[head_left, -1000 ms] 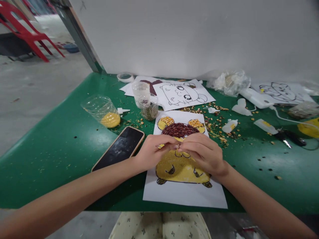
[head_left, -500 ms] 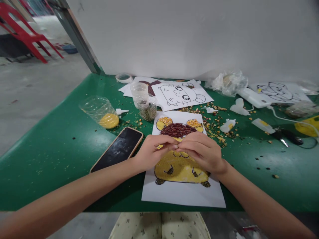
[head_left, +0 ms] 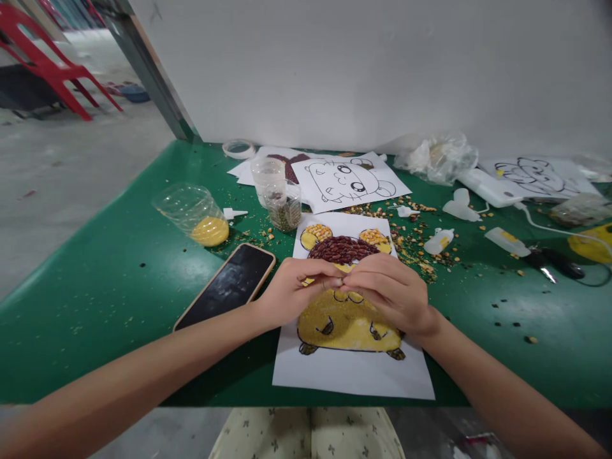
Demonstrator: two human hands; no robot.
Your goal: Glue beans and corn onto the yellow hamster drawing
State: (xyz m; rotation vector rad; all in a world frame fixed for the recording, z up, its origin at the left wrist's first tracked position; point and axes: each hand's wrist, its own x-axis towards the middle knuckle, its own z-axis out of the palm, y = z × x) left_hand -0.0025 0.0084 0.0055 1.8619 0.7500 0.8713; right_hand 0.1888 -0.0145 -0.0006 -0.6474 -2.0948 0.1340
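A white sheet [head_left: 354, 376] bears a hamster picture covered with yellow grains, with dark red beans [head_left: 342, 248] on the head and corn kernels [head_left: 318, 232] in the ears. Over the hamster's face, my left hand [head_left: 291, 290] and my right hand [head_left: 389, 290] meet at the fingertips. Both are closed in a pinch; whatever lies between the fingers is too small to make out. The hands hide part of the face. A phone [head_left: 224, 287] in a tan case lies beside my left wrist.
Left of the picture, a clear plastic jar [head_left: 186, 207] with yellow grain lies tipped. Clear cups [head_left: 284, 207] stand behind the sheet, near another hamster drawing [head_left: 347, 182]. Scattered seeds [head_left: 415, 245], glue bottles [head_left: 438, 241] and keys [head_left: 542, 268] lie to the right. A white board [head_left: 358, 76] rises behind.
Almost nothing differs. My hands stay pinched together over the hamster's face, and the view shifts very slightly.
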